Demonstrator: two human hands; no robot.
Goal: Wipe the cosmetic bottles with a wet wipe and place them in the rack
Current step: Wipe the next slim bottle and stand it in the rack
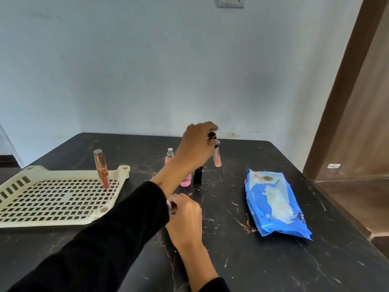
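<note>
One tube point(101, 169) racked point(12, 207). My left hand point(194, 147) grips a pink tube point(216, 158); right hand point(185, 211) pinches the wipe point(169, 204). Two bottles point(186, 180) left mid-counter point(231, 260).

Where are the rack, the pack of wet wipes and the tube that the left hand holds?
rack point(14, 209): head view, on its bare perforated floor, near the left side.
pack of wet wipes point(275, 202): head view, on the middle of the blue wrapper.
tube point(217, 160): head view, on its pink lower body, below the fingers.
</note>
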